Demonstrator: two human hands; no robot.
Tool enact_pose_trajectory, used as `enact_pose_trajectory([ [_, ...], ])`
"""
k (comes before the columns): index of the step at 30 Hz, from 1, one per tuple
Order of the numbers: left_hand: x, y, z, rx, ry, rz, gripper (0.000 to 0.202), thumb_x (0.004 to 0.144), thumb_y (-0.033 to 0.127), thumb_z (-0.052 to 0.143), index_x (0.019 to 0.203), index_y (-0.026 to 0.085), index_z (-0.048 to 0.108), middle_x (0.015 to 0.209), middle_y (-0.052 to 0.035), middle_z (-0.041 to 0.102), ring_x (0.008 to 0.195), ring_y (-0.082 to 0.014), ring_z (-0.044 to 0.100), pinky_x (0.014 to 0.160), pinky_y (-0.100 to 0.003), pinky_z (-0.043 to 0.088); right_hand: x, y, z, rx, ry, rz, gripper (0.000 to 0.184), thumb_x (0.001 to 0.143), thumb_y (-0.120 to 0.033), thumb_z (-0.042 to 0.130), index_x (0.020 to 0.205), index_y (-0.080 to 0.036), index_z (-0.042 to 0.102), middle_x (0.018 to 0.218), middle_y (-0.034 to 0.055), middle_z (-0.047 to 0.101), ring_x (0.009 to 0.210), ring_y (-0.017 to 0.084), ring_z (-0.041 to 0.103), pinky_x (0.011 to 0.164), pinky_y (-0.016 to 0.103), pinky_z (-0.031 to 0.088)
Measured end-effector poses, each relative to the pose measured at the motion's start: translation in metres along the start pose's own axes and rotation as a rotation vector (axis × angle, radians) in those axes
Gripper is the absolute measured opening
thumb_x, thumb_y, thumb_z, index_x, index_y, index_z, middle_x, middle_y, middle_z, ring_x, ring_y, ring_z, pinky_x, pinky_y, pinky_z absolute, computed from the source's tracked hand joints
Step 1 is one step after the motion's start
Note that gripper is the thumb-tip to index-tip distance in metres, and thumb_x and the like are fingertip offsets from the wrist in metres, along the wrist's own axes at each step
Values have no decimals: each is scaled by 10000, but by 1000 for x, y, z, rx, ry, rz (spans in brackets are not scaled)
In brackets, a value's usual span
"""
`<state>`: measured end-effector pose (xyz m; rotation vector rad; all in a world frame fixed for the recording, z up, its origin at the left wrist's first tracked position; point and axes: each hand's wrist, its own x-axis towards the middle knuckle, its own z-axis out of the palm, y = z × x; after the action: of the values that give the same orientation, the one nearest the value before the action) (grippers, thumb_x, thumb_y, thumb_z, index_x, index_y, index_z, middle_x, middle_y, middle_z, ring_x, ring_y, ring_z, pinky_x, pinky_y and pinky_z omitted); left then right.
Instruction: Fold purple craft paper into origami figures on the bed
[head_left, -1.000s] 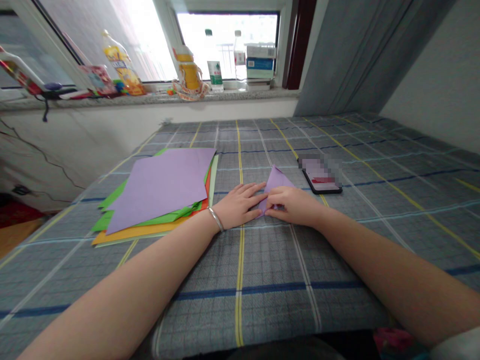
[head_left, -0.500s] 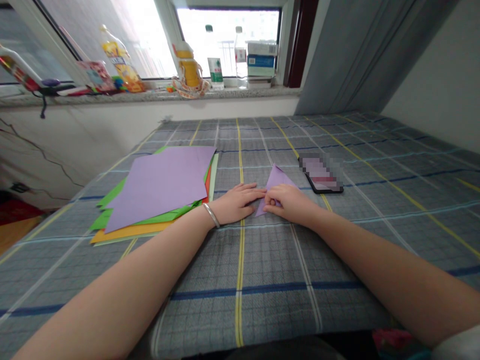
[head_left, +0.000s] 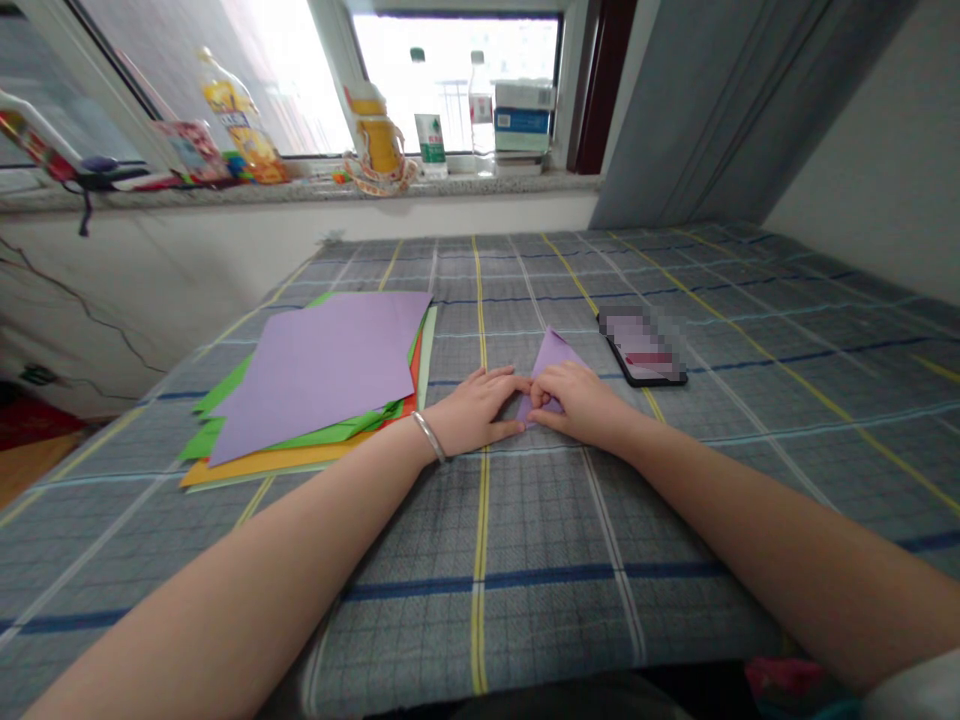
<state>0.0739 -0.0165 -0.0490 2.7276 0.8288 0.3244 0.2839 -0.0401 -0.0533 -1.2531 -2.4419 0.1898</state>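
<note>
Surface: we work on a grey checked cloth (head_left: 600, 620).
Paper: a folded lilac paper (head_left: 551, 352) lies on the cloth, between our hands.
Left hand (head_left: 476, 412): fingers together and flat, tips at the paper's edge.
Right hand (head_left: 579, 400): fingers together, pressing on the paper.
Nearby: a stack of coloured paper (head_left: 322, 380) at left, a phone (head_left: 643, 347) at right.

Since last look, lower tip of purple paper triangle (head_left: 551, 350) drawn up, less showing under our hands; our left hand (head_left: 476, 412) closer against right hand (head_left: 577, 402), fingers more bunched.
</note>
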Motion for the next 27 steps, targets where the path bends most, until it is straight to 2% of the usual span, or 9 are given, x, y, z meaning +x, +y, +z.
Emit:
enact_pose_trajectory([
  [4, -3, 4, -2, -29, 82, 49, 290, 852, 311, 601, 1094, 194, 494, 1225, -109, 563, 1204, -260, 496, 1037, -479, 392, -2, -1, -1, -11, 22, 18, 112, 800, -241, 668, 843, -203, 572, 912, 46, 633, 901, 219, 539, 808, 365, 401],
  [9, -3, 10, -6, 65, 110, 193, 135, 888, 250, 535, 986, 203, 615, 1155, -95, 561, 1095, -220, 521, 980, -398, 436, -2, 1, 1, -40, 28, -2, 96, 839, -287, 622, 851, -204, 576, 921, 60, 625, 935, 236, 541, 849, 398, 413],
  [12, -1, 9, -7, 88, 85, 283, 173, 911, 237, 501, 962, 208, 664, 1024, -72, 614, 1043, -201, 543, 973, -366, 436, -2, 1, 1, -53, 21, -10, 114, 841, -310, 615, 870, -203, 584, 974, 75, 625, 972, 242, 541, 892, 416, 416],
  [14, 0, 7, -7, 87, 83, 308, 190, 915, 240, 499, 982, 205, 674, 1010, -72, 627, 1037, -198, 551, 975, -361, 435, -3, 1, 0, -50, 12, -11, 110, 856, -312, 588, 889, -207, 589, 1062, 85, 621, 1052, 250, 530, 950, 434, 401],
  [17, 0, 5, -7, 86, 76, 313, 182, 906, 231, 513, 967, 203, 682, 1031, -72, 631, 1038, -198, 560, 971, -359, 440, -5, 1, 1, -12, -18, 0, 119, 861, -313, 557, 923, -214, 581, 1249, 88, 573, 1211, 249, 472, 1050, 443, 348],
  [21, 0, 5, -7, 105, 66, 310, 167, 899, 222, 521, 905, 190, 685, 1021, -74, 627, 986, -186, 580, 928, -332, 460, -5, 2, 5, 14, -89, 71, 232, 817, -344, 585, 1001, -204, 559, 1456, 126, 412, 1375, 259, 329, 1140, 456, 242],
  [27, 1, 8, -10, 153, 32, 305, 170, 906, 223, 515, 911, 193, 682, 1014, -73, 623, 966, -187, 579, 908, -321, 462, -2, 2, 8, -13, -143, 165, 303, 787, -341, 589, 1051, -202, 536, 1551, 147, 263, 1457, 296, 139, 1175, 517, 48],
])
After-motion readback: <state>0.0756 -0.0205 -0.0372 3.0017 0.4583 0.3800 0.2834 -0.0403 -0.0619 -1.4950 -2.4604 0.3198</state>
